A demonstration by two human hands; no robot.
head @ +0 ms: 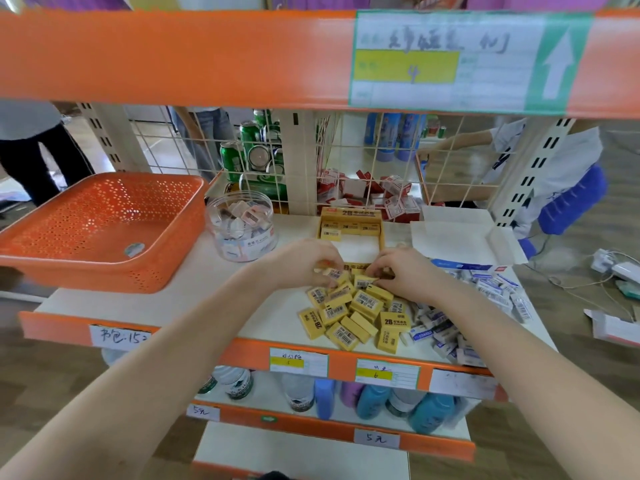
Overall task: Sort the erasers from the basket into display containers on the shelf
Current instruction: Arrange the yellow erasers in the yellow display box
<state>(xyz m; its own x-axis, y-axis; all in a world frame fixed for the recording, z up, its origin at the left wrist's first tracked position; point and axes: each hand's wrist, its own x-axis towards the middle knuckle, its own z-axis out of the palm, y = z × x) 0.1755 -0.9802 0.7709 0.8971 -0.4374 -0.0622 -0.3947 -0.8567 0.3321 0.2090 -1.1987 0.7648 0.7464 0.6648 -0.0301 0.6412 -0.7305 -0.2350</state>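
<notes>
A pile of yellow 2B erasers [353, 313] lies on the white shelf [214, 292]. Both hands work at the pile's far edge. My left hand [304, 261] pinches yellow erasers with curled fingers. My right hand [401, 271] curls its fingers round other yellow erasers. Just behind the hands stands the yellow display box [351, 226], open, with a few erasers along its back wall. The orange basket [100, 230] sits tilted at the left and looks empty. A heap of white-and-blue erasers [460, 320] lies to the right of the yellow pile.
A clear round tub [240, 225] holding small erasers stands between the basket and the yellow box. An open white carton [460, 237] lies at the back right. A wire grid closes the shelf's back. An orange shelf edge hangs overhead. Bottles fill the shelf below.
</notes>
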